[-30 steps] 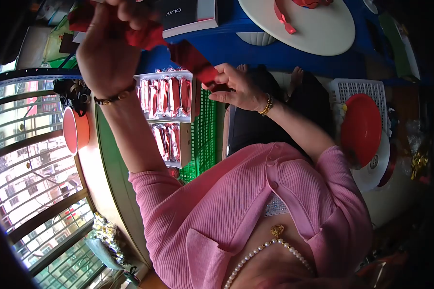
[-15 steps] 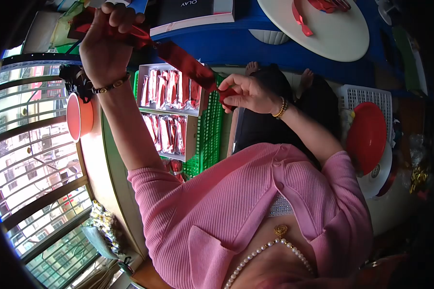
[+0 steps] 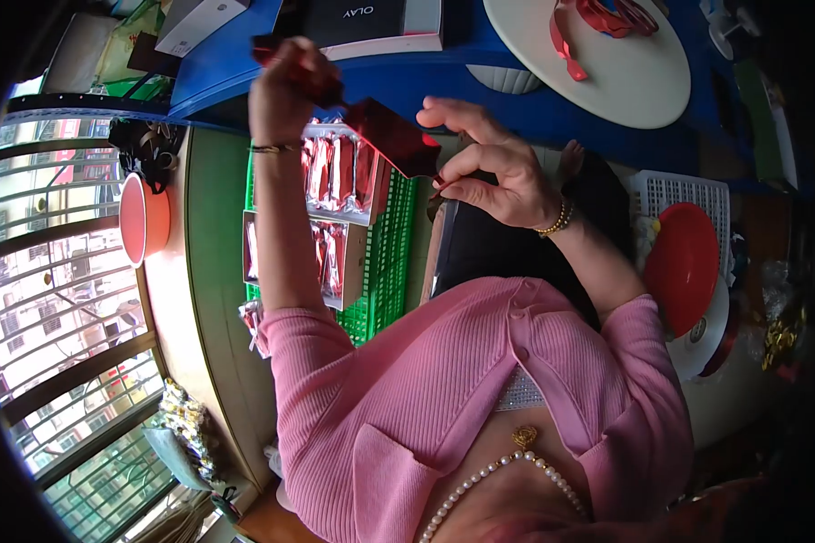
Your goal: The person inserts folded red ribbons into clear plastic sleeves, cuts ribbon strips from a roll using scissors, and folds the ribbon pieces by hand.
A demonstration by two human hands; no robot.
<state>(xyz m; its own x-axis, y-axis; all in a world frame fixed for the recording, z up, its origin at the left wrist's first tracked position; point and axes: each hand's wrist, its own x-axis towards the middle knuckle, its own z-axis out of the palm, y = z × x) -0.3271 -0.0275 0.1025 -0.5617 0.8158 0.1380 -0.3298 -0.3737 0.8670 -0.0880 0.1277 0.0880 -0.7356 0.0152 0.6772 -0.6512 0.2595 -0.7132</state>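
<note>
A wide, shiny dark red ribbon (image 3: 391, 136) runs taut on a slant between my two hands. My left hand (image 3: 285, 86) is closed around a bunched part of it, with a dark end sticking out past the fist. Lower and to the right, my right hand (image 3: 498, 167) pinches the ribbon's other end between thumb and fingers, and one finger is lifted away. Beneath the ribbon, open boxes (image 3: 371, 195) hold several red-and-white wrapped packets (image 3: 337, 172).
Behind my hands is a blue table (image 3: 217, 81) with a black OLAY box (image 3: 362, 23). A cream oval board (image 3: 598, 86) carries loose red ribbon (image 3: 566, 41). Green crates (image 3: 385, 262) stand below. A red basin (image 3: 684, 267) lies at right, an orange bucket (image 3: 145, 222) by the barred window.
My left hand has come down and right, nearer my right hand, bringing the ribbon with it. My right hand has shifted slightly right and lifted a finger.
</note>
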